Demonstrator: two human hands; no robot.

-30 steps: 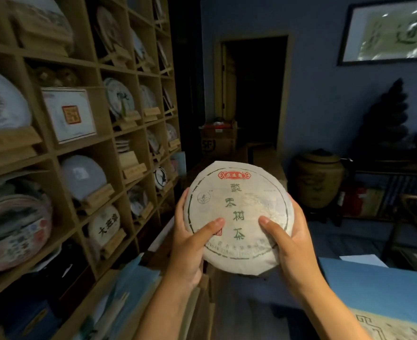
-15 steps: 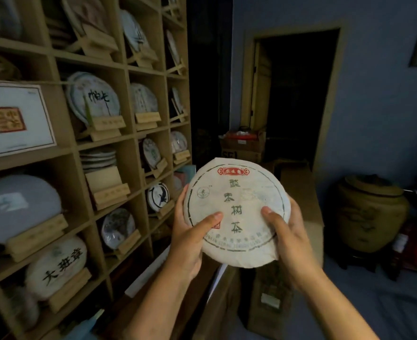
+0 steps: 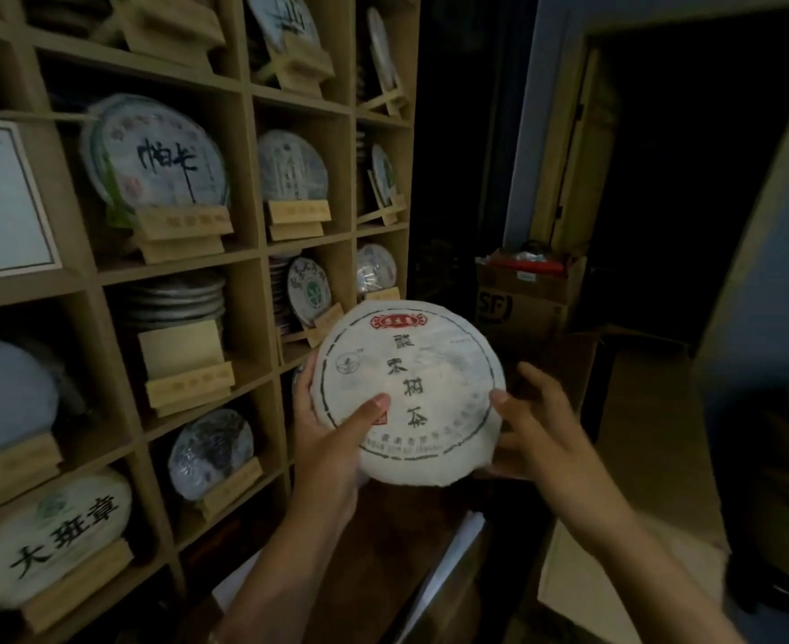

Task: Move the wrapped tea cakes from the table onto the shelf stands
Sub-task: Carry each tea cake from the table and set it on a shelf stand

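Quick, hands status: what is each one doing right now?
Left hand: holds the wrapped tea cake, thumb across its face, fingers behind its left edge.
Right hand: holds the same cake at its right edge.

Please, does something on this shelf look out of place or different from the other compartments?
One stand in the wooden shelf shows no cake on it; a flat stack of cakes lies behind. The neighbouring stands each show an upright cake. The hands hold a wrapped tea cake.
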